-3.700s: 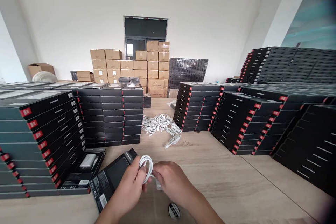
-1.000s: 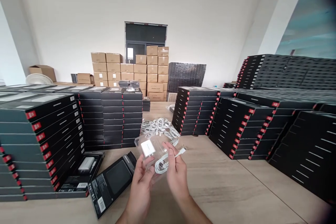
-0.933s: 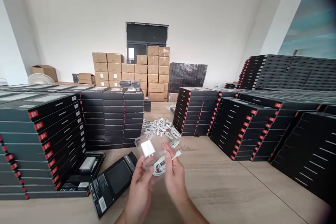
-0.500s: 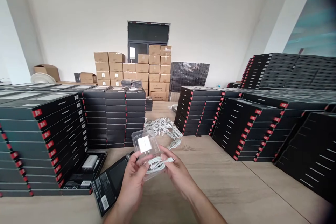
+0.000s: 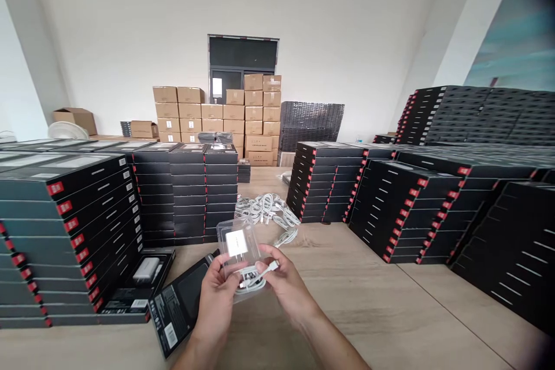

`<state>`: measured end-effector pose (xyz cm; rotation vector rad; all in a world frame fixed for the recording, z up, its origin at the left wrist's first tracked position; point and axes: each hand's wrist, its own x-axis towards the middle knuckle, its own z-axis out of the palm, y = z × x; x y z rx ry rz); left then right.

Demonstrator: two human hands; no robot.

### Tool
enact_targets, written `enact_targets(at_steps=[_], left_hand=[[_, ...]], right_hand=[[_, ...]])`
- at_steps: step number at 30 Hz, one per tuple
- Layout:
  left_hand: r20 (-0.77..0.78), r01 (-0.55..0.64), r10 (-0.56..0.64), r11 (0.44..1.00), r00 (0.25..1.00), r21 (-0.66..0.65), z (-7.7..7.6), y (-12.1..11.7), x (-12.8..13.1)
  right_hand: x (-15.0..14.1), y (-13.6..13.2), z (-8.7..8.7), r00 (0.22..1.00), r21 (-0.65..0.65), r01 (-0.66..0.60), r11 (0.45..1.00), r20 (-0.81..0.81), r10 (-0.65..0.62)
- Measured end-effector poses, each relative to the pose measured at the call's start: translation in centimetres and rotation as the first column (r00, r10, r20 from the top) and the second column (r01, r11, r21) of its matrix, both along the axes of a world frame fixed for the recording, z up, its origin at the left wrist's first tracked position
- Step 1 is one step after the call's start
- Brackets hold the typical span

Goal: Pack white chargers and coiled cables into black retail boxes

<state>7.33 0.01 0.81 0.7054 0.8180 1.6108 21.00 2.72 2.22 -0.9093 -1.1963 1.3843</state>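
In the head view, we see print on the white charger [image 5: 236, 243], a barcode label [image 5: 170, 335] on the black box [image 5: 182, 298] and red labels [image 5: 65, 206] on the stacked boxes [image 5: 108, 185], all too small to read. Our forearms angle inward above the table [image 5: 338, 300]; our left hand [image 5: 218, 293] grips the clear tray [image 5: 252, 237] bearing the charger, and our right hand [image 5: 282, 281] pinches the white cable [image 5: 256, 288] at the tray's near end.

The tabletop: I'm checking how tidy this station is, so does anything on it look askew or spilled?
Mildly untidy, with no spill visible: white cables lie in a loose pile between orderly stacks of black boxes, and a flat black box beside the left hand lies askew, out of line with those stacks.
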Motion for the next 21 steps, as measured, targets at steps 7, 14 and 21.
enact_targets(at_steps=[7,14,21], left_hand=[[-0.008,-0.104,0.104,0.993,0.995,-0.052,-0.1,0.2,-0.2],[-0.048,-0.138,0.137,0.99,0.989,-0.012,-0.2,0.3,-0.2],[-0.16,-0.089,0.096,0.995,0.983,0.049,0.0,0.1,-0.1]], right_hand=[[-0.5,0.1,-0.1,0.992,0.079,0.056,0.995,0.113,-0.064],[0.1,-0.2,0.1,0.997,-0.016,-0.064,0.998,0.052,0.065],[-1.8,0.1,-0.4,0.951,0.24,0.04,0.97,0.289,-0.111]])
